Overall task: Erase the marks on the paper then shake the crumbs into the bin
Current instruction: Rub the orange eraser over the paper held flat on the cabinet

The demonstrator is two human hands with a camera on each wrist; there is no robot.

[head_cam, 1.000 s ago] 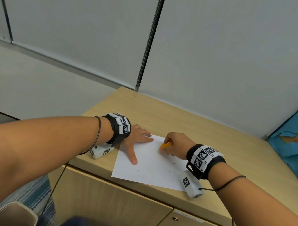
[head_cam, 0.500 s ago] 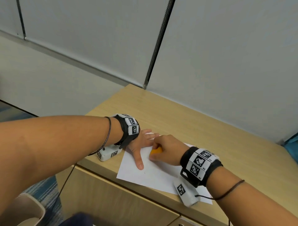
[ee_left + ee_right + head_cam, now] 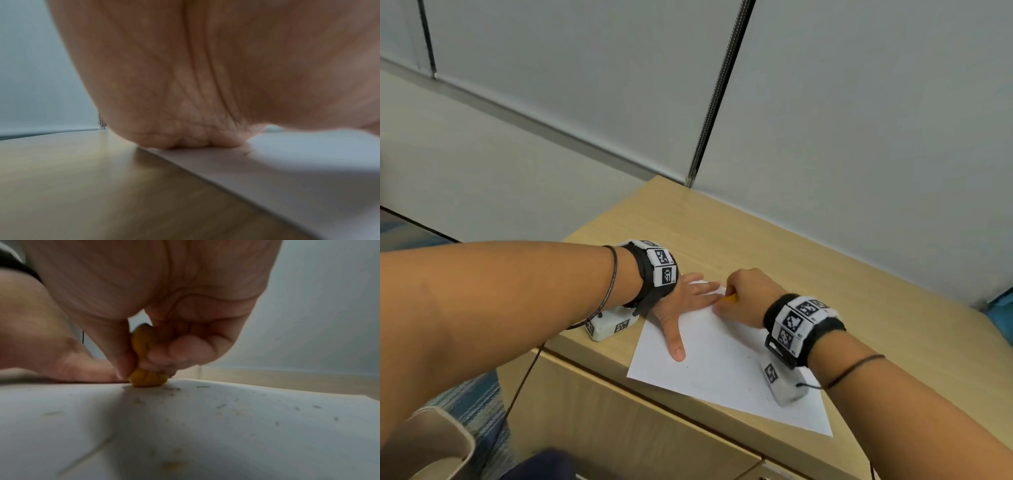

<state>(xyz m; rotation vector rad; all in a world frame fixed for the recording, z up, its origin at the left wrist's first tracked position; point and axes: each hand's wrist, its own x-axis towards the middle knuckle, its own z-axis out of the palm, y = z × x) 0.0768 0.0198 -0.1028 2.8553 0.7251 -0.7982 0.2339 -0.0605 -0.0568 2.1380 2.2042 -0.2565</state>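
Since a second ago your right hand point(image 3: 744, 296) has slid the eraser point(image 3: 730, 298) from the middle of the paper point(image 3: 726, 370) toward its far left corner, right up against your left hand point(image 3: 681, 301). Your right fingers point(image 3: 186, 352) are curled and pinch the orange eraser between thumb and fingertips, its lower end pressed on the sheet. Your left hand lies flat with fingers straight and spread, thumb pointing back toward you, holding the paper down near its left edge on the wooden surface point(image 3: 774, 246). The sheet lies near the front edge of the surface. Small dark and pale crumbs point(image 3: 221, 406) are scattered over the paper close to the eraser. A pale bin point(image 3: 431, 445) shows at the lower left, below the surface.
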